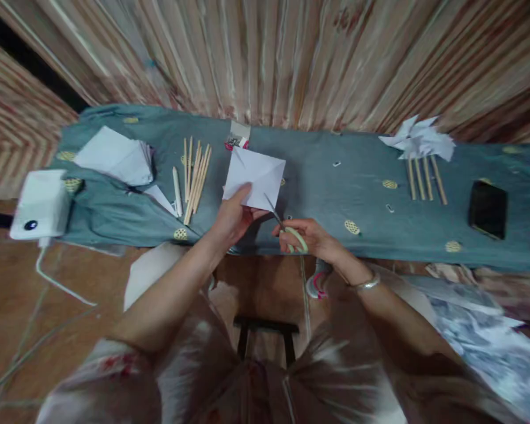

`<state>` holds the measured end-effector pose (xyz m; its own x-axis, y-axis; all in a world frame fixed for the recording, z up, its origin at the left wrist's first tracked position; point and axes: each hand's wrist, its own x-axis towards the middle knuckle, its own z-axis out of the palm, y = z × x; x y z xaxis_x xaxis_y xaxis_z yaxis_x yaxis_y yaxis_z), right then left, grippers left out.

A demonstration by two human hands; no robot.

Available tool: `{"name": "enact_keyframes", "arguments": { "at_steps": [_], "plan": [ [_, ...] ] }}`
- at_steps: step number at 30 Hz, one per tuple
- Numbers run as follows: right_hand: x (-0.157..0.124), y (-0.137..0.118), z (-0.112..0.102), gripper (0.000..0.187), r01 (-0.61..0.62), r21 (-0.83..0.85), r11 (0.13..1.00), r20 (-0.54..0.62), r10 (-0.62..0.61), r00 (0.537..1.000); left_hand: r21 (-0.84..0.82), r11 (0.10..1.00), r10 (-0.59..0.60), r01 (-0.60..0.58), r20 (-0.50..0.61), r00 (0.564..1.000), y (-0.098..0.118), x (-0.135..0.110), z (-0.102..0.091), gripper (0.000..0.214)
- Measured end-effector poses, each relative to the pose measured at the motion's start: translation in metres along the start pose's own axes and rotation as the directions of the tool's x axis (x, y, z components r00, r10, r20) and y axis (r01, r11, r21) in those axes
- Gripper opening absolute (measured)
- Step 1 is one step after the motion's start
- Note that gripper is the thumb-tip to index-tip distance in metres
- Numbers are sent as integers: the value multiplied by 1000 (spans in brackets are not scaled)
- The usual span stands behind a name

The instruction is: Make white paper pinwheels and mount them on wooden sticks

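A creased square of white paper (pixel 260 171) is pinched in my left hand (pixel 236 215), thumb on top and fingers beneath. My right hand (pixel 307 238) grips a pair of scissors (pixel 297 238) with pale green handles. The blades point up and left and meet the paper near its lower right corner. Just behind the paper stands a small open box of pins (pixel 237 141). Left of my left hand lie several thin wooden sticks (pixel 197 179) and a white pen-like stick (pixel 177 191).
A stack of white paper (pixel 115 156) and a white device with a cable (pixel 42 203) occupy the left end of the cloth-covered table (pixel 331 206). Several paper pinwheels on sticks (pixel 419 141) and a black phone (pixel 488 209) lie to the right. A pleated curtain (pixel 274 65) hangs behind.
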<state>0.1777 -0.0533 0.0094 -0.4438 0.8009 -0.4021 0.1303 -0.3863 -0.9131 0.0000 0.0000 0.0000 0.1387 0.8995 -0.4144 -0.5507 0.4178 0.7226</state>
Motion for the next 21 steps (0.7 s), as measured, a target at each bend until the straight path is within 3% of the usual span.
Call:
{"name": "enact_keyframes", "arguments": {
  "at_steps": [11, 21],
  "plan": [
    [5, 10, -1, 48, 22, 37, 999, -11, -22, 1000, -20, 999, 26, -26, -13, 1000, 0, 1, -2, 23],
    [5, 12, 0, 48, 10, 67, 998, -30, -8, 1000, -43, 998, 42, -43, -32, 999, -3, -1, 2, 12]
  ]
}}
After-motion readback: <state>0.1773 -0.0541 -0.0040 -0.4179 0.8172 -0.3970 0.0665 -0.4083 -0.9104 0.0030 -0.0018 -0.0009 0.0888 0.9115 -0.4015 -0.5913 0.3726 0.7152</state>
